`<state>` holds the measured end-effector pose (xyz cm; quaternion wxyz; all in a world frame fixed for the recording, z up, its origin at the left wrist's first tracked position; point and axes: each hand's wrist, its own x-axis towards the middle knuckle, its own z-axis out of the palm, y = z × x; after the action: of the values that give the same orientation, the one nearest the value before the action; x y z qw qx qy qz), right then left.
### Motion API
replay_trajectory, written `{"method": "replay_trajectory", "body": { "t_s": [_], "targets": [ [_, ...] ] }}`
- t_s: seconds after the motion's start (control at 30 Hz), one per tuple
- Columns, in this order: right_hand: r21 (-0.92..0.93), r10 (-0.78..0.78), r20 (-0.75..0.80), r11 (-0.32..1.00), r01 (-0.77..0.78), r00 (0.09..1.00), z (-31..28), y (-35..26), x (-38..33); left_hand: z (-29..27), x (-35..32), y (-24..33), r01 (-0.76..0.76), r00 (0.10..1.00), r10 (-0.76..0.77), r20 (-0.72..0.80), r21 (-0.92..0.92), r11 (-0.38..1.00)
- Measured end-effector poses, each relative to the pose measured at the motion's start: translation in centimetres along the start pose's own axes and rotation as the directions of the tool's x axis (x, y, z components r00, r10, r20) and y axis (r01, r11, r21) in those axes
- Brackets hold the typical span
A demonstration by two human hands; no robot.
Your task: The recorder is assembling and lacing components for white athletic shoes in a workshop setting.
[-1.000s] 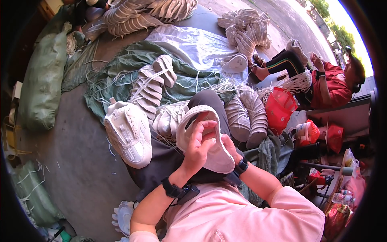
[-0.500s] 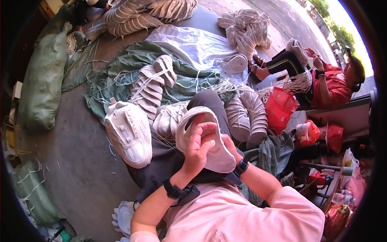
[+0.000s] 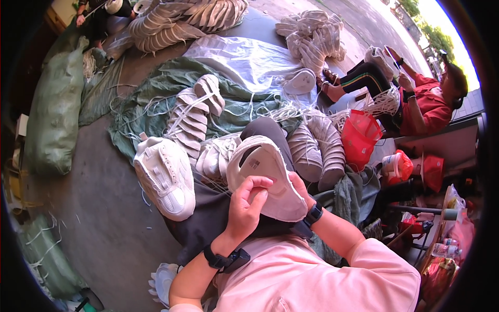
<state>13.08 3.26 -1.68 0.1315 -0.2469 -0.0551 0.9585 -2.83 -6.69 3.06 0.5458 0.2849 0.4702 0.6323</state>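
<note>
So the pale shoe piece (image 3: 274,169) is sitting over the person's lap, opening facing up. Right hand (image 3: 300,190) has a grip on its right edge. Left hand (image 3: 246,210) is over the near side with thumb and index finger brought together, though I can't tell if anything's pinched in there. Just left there's a white shoe (image 3: 167,179) by the leg, tied shoe stacks (image 3: 188,122) on a green sheet (image 3: 148,101) beyond, and a red bag (image 3: 359,140) off right near a seated co-worker (image 3: 431,101).
</note>
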Motion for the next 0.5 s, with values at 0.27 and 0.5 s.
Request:
{"method": "replay_trajectory", "body": {
  "t_s": [0.27,0.5],
  "targets": [
    [0.089,0.065,0.202,0.992,-0.084,0.977,3.9,-0.5,-0.8,-0.9,1.9,1.1,-0.161,0.759,0.565,-0.323,0.748,0.644],
    [0.057,0.098,0.112,0.993,-0.105,0.989,4.1,-0.4,-1.1,-1.4,2.0,1.1,-0.194,0.737,0.608,-0.296,0.768,0.610]
  ]
}}
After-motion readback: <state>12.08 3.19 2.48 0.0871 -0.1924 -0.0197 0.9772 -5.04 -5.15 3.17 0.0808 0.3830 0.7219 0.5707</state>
